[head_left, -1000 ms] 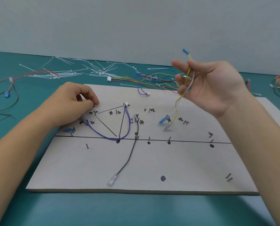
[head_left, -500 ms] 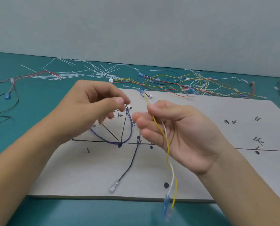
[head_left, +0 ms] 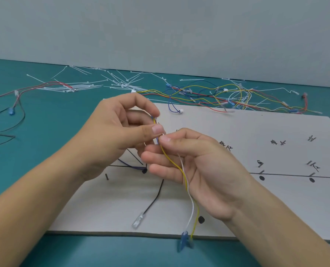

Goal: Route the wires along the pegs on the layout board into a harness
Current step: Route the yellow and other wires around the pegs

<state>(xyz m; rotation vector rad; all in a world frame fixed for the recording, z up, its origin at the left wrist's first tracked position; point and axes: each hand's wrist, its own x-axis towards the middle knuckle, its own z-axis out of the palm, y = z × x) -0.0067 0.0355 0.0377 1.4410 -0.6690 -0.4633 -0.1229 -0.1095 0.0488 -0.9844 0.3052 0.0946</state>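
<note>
Above the middle of the layout board (head_left: 256, 199), the left hand (head_left: 112, 135) pinches the top end of a yellow wire (head_left: 172, 160) between thumb and forefinger, with the other fingers curled behind. Just right of it and almost touching, the right hand (head_left: 198, 170) pinches the same wire narrowly under its thumb tip. Its lower fingers are loosely bent, and a white wire (head_left: 191, 205) runs across them alongside the yellow one. Both wires hang down past the board's near edge and end in blue sleeved terminals (head_left: 184, 240).

On the board, below the hands, lies a black wire (head_left: 154, 201) with a clear terminal (head_left: 138, 222). A purple wire (head_left: 129, 166) shows under the left wrist, near a short dark peg (head_left: 107, 176).

The board rests on a teal table (head_left: 35, 151) before a plain pale wall (head_left: 160, 31). Left of the board lie red and black leads (head_left: 18, 97). Beyond its far edge are scattered white cable ties (head_left: 83, 86), then a tangle of coloured wires (head_left: 227, 95).

The board is flat, matt grey card with a ruled black line, dots and handwritten marks. The wires are thin and glossy.
</note>
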